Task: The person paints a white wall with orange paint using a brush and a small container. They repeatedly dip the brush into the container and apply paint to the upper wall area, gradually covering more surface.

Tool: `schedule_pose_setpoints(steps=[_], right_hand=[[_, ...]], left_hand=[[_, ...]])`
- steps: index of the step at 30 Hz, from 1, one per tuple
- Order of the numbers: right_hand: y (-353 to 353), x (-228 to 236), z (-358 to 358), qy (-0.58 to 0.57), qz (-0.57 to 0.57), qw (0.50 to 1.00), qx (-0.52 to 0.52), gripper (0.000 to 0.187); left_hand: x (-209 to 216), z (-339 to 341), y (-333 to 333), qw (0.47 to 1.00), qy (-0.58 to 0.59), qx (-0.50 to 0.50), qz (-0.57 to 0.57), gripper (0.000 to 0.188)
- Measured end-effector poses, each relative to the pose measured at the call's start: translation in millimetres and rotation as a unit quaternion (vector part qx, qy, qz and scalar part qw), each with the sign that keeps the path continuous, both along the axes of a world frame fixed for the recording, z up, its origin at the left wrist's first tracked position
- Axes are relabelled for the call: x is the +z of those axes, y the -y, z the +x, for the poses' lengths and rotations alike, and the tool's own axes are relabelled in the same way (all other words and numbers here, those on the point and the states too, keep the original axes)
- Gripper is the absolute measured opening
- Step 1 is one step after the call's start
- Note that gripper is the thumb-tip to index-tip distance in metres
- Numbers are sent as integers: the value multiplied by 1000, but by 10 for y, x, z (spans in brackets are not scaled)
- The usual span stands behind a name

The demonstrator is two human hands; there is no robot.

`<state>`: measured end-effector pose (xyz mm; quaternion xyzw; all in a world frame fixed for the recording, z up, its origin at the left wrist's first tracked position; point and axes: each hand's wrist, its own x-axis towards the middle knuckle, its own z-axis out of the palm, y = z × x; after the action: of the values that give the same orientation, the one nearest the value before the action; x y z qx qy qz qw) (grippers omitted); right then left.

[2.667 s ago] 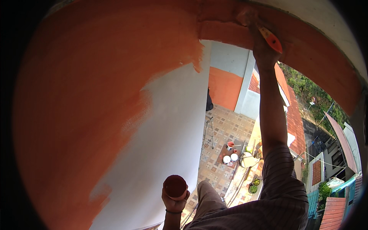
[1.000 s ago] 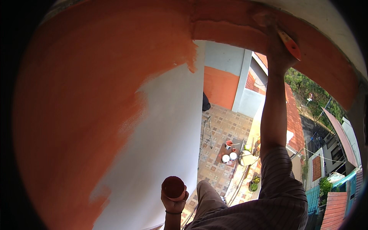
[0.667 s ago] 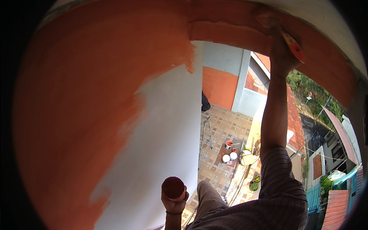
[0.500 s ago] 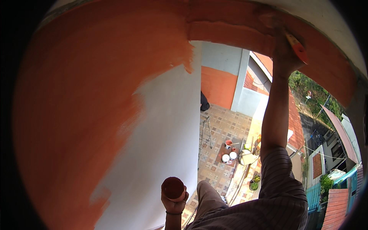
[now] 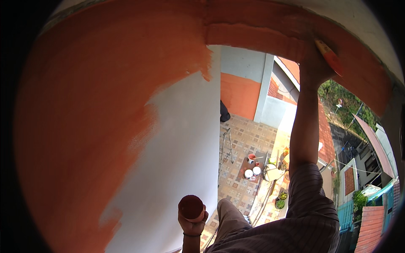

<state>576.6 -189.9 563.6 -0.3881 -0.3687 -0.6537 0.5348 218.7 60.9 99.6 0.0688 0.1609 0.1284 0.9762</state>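
Note:
My right arm reaches up to the beam (image 5: pixel 261 38), which is coated in orange-red paint. There my right hand (image 5: pixel 314 65) is closed round a paintbrush (image 5: pixel 329 57) with an orange-tipped handle. Its bristles are too dark and blurred to make out against the beam. Low in the middle, my left hand (image 5: pixel 193 225) grips a round cup (image 5: pixel 192 207) with reddish-brown paint inside. Beside that cup stands the wall (image 5: pixel 173 139), orange on its upper left and bare white on its lower right, with a ragged paint edge between.
Far below lies a patterned tile floor (image 5: pixel 236 139). Paint pots (image 5: pixel 256 170) stand there on a brown sheet, and a tripod (image 5: pixel 228 145) is left of them. Potted plants (image 5: pixel 280 200) line a ledge. Roofs (image 5: pixel 371 230) and trees (image 5: pixel 348 101) show beyond on the right.
My right hand and the paintbrush have shifted slightly right and down along the beam. The cup in my left hand stays nearly in place.

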Motion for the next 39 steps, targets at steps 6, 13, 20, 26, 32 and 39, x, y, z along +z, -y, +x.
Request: schedule_pose_setpoints(steps=[6, 13, 20, 26, 32, 39], right_hand=[[-511, 59, 78, 58, -14, 994, 92, 21], [-510, 89, 57, 37, -35, 993, 108, 22], [-464, 125, 137, 19, 28, 998, 56, 24], [-441, 94, 59, 58, 12, 997, 51, 22], [-296, 117, 162, 49, 39, 998, -26, 20], [-49, 141, 195, 66, 54, 993, -78, 20]], left_hand=[[-6, 35, -5, 1000, 2, -6, -24, 49], [1, 24, -36, 1000, -14, 1, -18, 50], [30, 19, -45, 1000, -20, 4, -10, 53], [38, 12, -40, 1000, -11, 2, 10, 53], [28, -4, -47, 1000, -13, 1, -22, 54], [-47, 18, -71, 1000, 2, -12, -15, 57]])
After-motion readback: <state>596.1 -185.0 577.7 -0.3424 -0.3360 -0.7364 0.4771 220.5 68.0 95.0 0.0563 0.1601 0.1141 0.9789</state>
